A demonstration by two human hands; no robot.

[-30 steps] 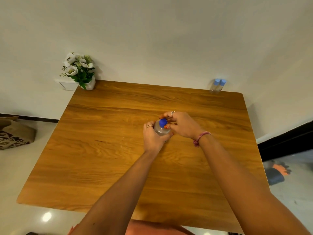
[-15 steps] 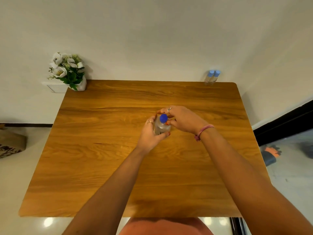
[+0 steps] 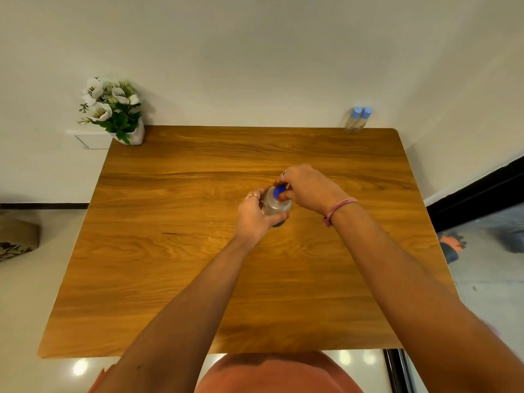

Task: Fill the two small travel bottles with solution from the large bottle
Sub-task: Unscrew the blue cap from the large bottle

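Observation:
The large clear bottle (image 3: 276,207) stands upright near the middle of the wooden table (image 3: 198,251), seen from above. My left hand (image 3: 253,219) wraps around its body from the left. My right hand (image 3: 307,187) pinches its blue cap (image 3: 279,192) with thumb and fingers from the right. Two small travel bottles (image 3: 357,120) with light blue caps stand side by side at the table's far right edge, against the wall, well beyond both hands.
A white pot of white flowers (image 3: 113,112) sits at the far left corner. A patterned bag (image 3: 17,239) lies on the floor to the left. Shoes (image 3: 453,245) lie on the floor at the right. A white wall runs behind the table.
The camera view shifted and tilted down. My hands stay on the large bottle and its cap, and my right hand's fingers have turned slightly around the cap.

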